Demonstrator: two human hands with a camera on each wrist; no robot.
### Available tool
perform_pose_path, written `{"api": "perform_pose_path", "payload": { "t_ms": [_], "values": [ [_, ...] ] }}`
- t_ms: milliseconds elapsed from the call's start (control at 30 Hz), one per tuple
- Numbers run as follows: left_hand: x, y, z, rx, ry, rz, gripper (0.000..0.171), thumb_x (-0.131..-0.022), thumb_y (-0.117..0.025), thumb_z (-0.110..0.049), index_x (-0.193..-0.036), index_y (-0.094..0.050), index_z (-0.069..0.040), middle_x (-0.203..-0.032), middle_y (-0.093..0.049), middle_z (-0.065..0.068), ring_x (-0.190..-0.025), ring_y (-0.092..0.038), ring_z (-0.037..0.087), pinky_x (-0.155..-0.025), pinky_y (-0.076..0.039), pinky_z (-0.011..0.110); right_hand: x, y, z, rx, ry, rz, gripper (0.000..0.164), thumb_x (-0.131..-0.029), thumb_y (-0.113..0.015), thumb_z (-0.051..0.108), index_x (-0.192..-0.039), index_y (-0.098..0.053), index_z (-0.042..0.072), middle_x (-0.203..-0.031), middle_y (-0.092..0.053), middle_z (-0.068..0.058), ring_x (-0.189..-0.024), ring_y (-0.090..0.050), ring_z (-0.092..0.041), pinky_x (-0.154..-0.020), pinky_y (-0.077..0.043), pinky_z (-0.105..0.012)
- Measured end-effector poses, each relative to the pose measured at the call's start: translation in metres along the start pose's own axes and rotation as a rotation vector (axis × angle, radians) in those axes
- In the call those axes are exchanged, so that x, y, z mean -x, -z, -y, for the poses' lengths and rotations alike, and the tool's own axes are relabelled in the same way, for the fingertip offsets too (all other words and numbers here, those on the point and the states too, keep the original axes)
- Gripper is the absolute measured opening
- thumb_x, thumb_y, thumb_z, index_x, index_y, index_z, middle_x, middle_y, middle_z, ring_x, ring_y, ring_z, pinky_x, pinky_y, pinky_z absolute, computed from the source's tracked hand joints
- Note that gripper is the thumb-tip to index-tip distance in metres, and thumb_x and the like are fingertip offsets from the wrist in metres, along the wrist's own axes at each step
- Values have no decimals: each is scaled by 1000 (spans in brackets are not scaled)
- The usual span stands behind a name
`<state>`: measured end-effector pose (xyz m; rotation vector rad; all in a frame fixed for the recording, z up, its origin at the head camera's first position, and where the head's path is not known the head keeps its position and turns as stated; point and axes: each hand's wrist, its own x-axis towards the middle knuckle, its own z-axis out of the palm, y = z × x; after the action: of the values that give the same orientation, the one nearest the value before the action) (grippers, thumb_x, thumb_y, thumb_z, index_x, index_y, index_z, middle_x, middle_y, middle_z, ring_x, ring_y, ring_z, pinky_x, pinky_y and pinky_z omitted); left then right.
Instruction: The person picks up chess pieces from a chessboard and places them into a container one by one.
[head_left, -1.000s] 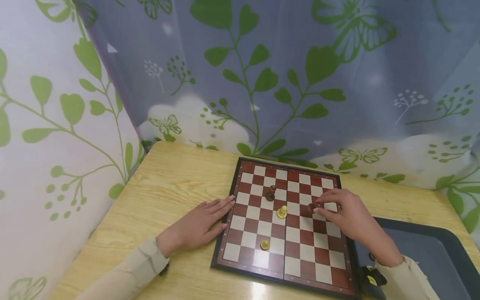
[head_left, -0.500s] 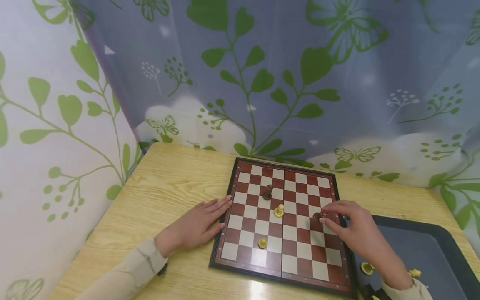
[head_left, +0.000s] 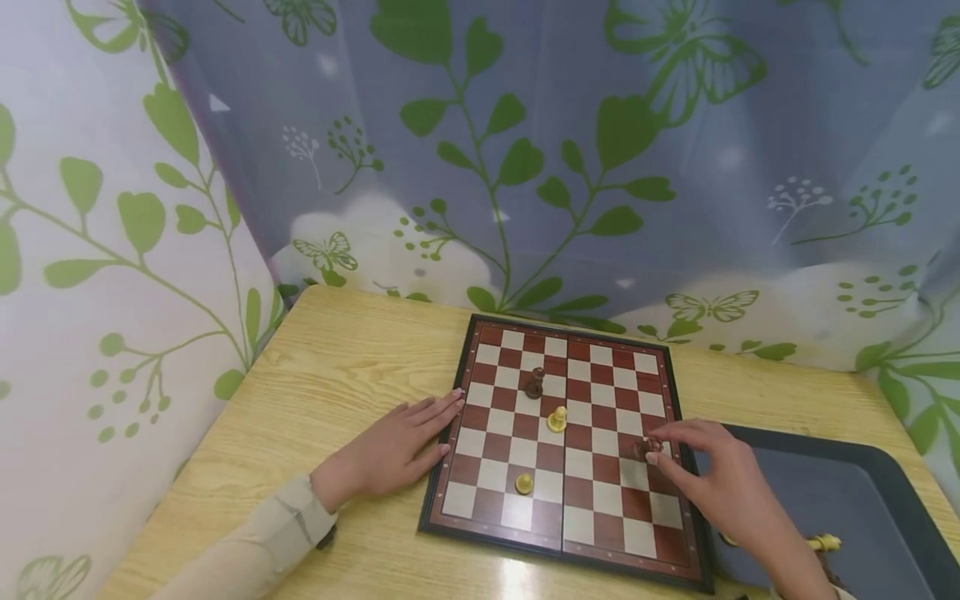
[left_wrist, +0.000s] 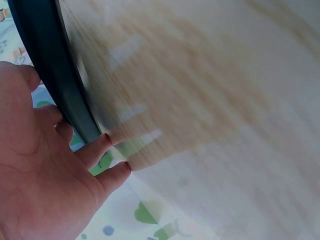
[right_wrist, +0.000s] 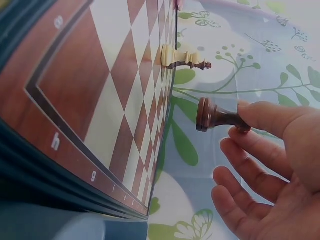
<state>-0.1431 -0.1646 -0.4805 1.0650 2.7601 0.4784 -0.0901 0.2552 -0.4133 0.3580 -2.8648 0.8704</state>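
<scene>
My right hand (head_left: 723,475) pinches a dark brown chess piece (right_wrist: 220,116) by its top, between thumb and fingertips; the top is hidden. In the right wrist view its round base hangs clear of the chessboard (right_wrist: 120,90), near the board's right side. My left hand (head_left: 393,454) lies with extended fingers against the board's left edge. Three pieces stand on the board's left half: a taller dark brown chess piece (head_left: 534,383), a cream chess piece (head_left: 557,420) near the centre fold, and a cream pawn (head_left: 524,483) closer to me.
A dark grey tray (head_left: 892,500) sits right of the board, partly under my right forearm, with a cream chess piece (head_left: 825,542) lying in it. Leaf-printed fabric (head_left: 480,183) hangs behind the wooden table (head_left: 352,358) and along its left side.
My right hand has moved right and toward me across the board, carrying the brown chess piece. My left hand has stayed at the board's edge. The head view has shifted slightly.
</scene>
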Motion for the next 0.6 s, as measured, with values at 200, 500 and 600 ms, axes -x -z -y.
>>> {"api": "perform_pose_path", "payload": {
  "t_ms": [200, 500, 600],
  "values": [
    [-1, 0, 1, -17, 1, -6, 62, -110, -35, -43, -164, -19, -16, -171, -13, -2, -151, -31, 36, -120, -30, 58, 5, -1, 0, 17, 17, -20, 25, -87, -82, 14, -111, -77, 11, -112, -72, -7, -110, -60, -35, -82, -54, -61],
    [-2, -2, 3, -29, -6, -10, 62, -110, -35, -42, -164, -21, -15, -171, -16, 0, -151, -32, 37, -120, -31, 59, 13, -1, -4, 31, 4, -26, 25, -85, -83, 14, -108, -78, 8, -112, -71, -9, -110, -59, -35, -84, -53, -63],
    [-1, -3, 3, -25, -2, -2, 62, -110, -35, -42, -164, -21, -15, -170, -16, 0, -151, -31, 37, -120, -30, 59, 17, -3, -9, 38, 0, -41, 24, -84, -84, 14, -107, -78, 8, -111, -72, -9, -107, -59, -34, -83, -53, -62]
  ]
}}
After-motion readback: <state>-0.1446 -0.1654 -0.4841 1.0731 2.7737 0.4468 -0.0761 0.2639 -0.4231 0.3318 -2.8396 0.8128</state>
